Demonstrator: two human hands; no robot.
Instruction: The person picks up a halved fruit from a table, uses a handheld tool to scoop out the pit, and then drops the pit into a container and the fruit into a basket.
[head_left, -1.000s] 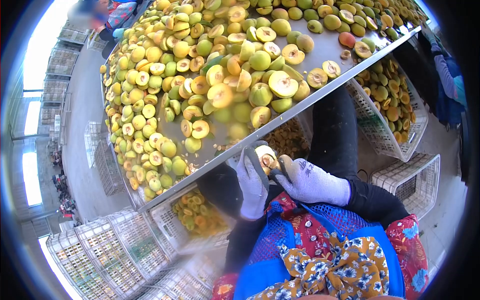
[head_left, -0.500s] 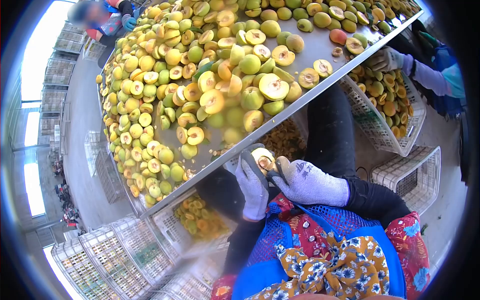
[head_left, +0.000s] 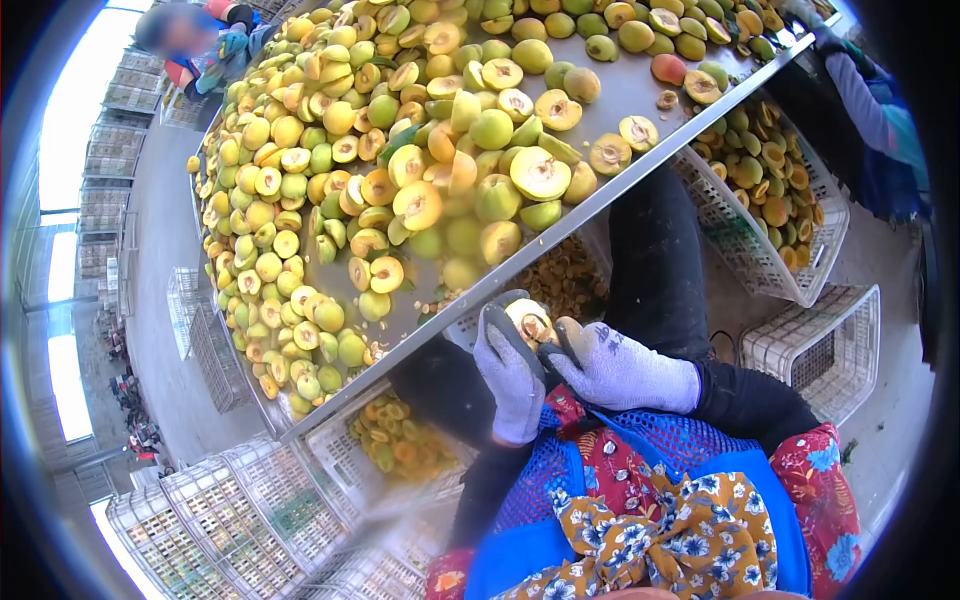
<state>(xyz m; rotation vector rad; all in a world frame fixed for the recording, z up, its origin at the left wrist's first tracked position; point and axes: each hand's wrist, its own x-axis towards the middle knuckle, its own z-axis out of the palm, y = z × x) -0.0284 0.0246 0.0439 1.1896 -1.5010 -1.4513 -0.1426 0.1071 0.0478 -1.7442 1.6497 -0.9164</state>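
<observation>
A halved fruit with its brown centre facing up lies between my two gloved hands, just off the table's metal edge. My left hand wraps its dark-tipped fingers round the fruit from the left. My right hand is closed at the fruit's right side, thumb and fingers pressed together; whether it grips a tool is hidden. Whole and halved yellow-green fruits cover much of the metal table beyond my hands.
Below the table edge are a crate of fruit pieces and a heap of pits. A full crate and a tipped crate stand at right. Co-workers are at the upper right and upper left.
The view has shifted slightly. The right co-worker's hand has moved from the crate up to the table's corner. The upper-left co-worker's arm has moved. My hands keep nearly the same pose round the fruit.
</observation>
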